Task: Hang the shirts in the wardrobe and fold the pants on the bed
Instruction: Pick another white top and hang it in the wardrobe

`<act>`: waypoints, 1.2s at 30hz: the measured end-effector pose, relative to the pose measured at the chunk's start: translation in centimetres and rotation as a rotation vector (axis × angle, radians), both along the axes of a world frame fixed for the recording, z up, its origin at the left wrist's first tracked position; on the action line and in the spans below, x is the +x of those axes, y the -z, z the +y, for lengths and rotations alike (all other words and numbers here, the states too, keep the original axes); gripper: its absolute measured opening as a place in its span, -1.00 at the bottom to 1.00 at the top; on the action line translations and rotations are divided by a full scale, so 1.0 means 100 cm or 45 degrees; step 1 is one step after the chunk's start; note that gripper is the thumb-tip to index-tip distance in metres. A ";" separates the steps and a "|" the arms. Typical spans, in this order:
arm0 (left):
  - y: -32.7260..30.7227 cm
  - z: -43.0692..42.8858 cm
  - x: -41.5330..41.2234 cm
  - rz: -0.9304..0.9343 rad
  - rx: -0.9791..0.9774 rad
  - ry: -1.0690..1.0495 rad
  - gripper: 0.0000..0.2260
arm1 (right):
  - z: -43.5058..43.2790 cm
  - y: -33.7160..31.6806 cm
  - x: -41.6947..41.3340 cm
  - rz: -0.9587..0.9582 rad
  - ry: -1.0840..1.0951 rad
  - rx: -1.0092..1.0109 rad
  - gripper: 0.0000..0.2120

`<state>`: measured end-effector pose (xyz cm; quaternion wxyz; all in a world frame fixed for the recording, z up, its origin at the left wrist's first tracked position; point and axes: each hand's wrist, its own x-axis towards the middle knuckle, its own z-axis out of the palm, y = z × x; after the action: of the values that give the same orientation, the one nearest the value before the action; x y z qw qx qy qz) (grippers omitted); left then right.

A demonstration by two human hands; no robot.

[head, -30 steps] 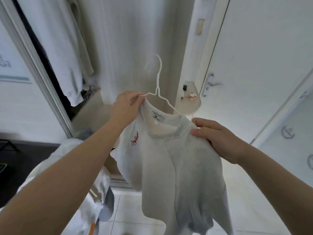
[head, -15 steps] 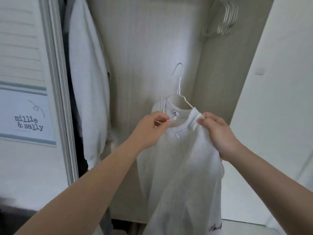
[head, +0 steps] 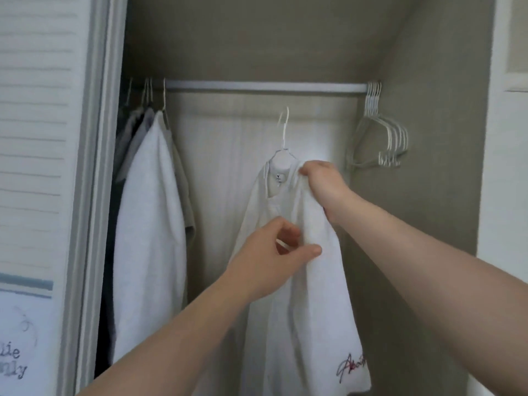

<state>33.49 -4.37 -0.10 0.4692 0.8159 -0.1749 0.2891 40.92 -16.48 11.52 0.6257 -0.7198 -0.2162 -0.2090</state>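
White shirt [head: 300,310] on one hanger [head: 284,130], right hand [head: 323,184] gripping its shoulder, left hand [head: 268,264] pinching its front

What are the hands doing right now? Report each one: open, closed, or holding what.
Left hand: closed, pinching the front of the white shirt.
Right hand: closed, gripping the shirt's shoulder beside the hanger.

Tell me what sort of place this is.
Probably a home wardrobe, likely in a bedroom: a hanging rail runs across the top, spare white hangers are bunched at its right end, and a white shirt on a hanger is held just below it.
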 end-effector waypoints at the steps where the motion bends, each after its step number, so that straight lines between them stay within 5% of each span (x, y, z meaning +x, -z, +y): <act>1: -0.010 -0.001 0.007 0.002 0.037 -0.052 -0.54 | 0.006 -0.015 0.010 -0.009 -0.007 0.002 -0.88; 5: -0.045 -0.004 0.040 -0.014 0.195 -0.291 -0.49 | 0.028 -0.069 0.046 -0.074 -0.099 0.062 -0.88; 14: -0.097 0.042 0.116 -0.148 0.435 -0.738 -0.85 | 0.056 -0.150 0.126 -0.149 -0.003 -0.028 -0.79; 26: -0.112 0.129 0.132 -0.120 0.530 -0.984 -0.89 | 0.106 -0.144 0.172 -0.014 -0.187 -0.041 -0.84; 33: -0.103 0.159 0.121 -0.089 0.545 -1.055 -0.82 | 0.111 -0.117 0.135 -0.470 0.303 -0.804 -0.78; 36: -0.102 0.168 0.112 -0.111 0.591 -1.094 -0.86 | 0.120 -0.112 0.128 -0.572 0.412 -0.873 -0.78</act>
<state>44.70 12.40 10.08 0.1054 0.8844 0.0984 0.4438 53.77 -4.50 22.77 0.2474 -0.8471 -0.2882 -0.3716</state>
